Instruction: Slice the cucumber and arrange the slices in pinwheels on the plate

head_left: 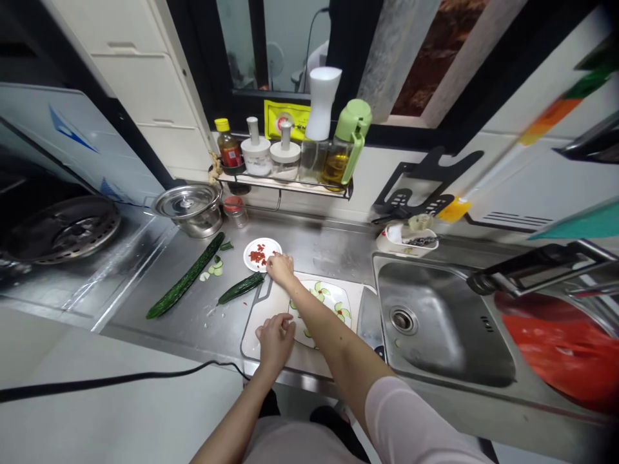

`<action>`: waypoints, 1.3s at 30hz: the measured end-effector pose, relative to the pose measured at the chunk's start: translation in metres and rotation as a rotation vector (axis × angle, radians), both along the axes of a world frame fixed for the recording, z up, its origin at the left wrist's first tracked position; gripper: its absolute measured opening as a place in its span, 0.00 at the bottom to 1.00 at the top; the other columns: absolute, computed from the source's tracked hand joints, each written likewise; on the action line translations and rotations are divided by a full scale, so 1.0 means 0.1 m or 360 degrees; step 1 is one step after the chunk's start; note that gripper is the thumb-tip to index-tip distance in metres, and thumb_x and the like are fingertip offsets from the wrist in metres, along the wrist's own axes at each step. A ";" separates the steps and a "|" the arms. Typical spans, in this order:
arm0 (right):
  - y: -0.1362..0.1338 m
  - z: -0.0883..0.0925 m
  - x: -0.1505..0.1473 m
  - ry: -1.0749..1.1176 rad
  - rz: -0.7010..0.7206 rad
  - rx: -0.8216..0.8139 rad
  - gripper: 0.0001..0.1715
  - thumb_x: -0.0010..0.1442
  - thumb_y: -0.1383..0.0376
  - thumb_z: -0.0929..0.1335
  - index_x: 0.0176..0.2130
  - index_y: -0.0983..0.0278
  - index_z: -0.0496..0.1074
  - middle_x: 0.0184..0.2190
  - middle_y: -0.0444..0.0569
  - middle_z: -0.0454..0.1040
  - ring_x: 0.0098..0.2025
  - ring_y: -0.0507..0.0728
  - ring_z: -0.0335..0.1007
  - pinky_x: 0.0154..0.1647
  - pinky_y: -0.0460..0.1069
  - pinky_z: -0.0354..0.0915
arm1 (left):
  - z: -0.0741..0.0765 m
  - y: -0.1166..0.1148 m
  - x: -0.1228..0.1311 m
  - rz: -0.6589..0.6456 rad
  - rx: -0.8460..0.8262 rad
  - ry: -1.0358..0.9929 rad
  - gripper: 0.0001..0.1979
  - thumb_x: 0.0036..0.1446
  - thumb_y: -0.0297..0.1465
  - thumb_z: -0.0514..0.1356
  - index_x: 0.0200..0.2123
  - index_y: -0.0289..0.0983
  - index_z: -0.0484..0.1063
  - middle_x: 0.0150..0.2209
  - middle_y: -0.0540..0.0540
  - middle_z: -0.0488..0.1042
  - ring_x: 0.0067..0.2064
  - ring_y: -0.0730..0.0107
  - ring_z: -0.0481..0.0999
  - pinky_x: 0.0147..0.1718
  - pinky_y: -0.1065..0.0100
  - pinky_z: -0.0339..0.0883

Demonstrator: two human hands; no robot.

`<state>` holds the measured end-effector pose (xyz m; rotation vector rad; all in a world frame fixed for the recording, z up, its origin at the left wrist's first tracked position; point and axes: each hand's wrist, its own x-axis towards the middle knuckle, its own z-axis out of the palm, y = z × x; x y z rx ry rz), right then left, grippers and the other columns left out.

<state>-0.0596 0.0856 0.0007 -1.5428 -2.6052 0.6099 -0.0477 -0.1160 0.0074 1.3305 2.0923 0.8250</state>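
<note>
My right hand reaches across to the small white plate of chopped red pieces. Its fingers are pinched together at the plate's right edge; what lies between them is too small to make out. Loosely curled, with fingers apart, my left hand hovers by the left side of a larger white plate and seems to hold nothing. On that plate are green cucumber slices arranged with red bits, partly hidden by my right forearm. A white cutting board lies beneath it.
Left of the board lie a cut cucumber, a long cucumber and cucumber scraps. A cleaver rests at the board's right, beside the sink. A lidded pot and a condiment rack stand behind.
</note>
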 end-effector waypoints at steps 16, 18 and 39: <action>0.14 -0.08 -0.15 -0.0089 0.0069 0.0008 0.16 0.61 0.66 0.63 0.45 0.66 0.75 0.48 0.58 0.72 0.54 0.63 0.58 0.54 0.56 0.47 | -0.06 0.02 -0.12 0.0082 -0.0015 0.0006 0.10 0.57 0.34 0.56 0.39 0.41 0.76 0.31 0.48 0.76 0.38 0.63 0.73 0.44 0.60 0.54; 0.15 -0.08 -0.12 -0.0059 0.0089 0.0022 0.15 0.61 0.67 0.62 0.44 0.66 0.75 0.47 0.57 0.72 0.53 0.62 0.59 0.53 0.56 0.47 | -0.08 0.01 -0.13 0.0092 -0.0017 0.0011 0.11 0.57 0.34 0.56 0.40 0.41 0.76 0.31 0.49 0.76 0.38 0.63 0.73 0.44 0.60 0.55; 0.25 -0.09 -0.08 0.0057 0.0297 0.0130 0.17 0.64 0.66 0.61 0.44 0.56 0.77 0.46 0.51 0.71 0.50 0.61 0.55 0.50 0.55 0.46 | -0.12 -0.02 -0.14 0.0116 -0.0002 0.0025 0.11 0.57 0.35 0.56 0.41 0.41 0.76 0.30 0.49 0.75 0.39 0.62 0.73 0.44 0.59 0.55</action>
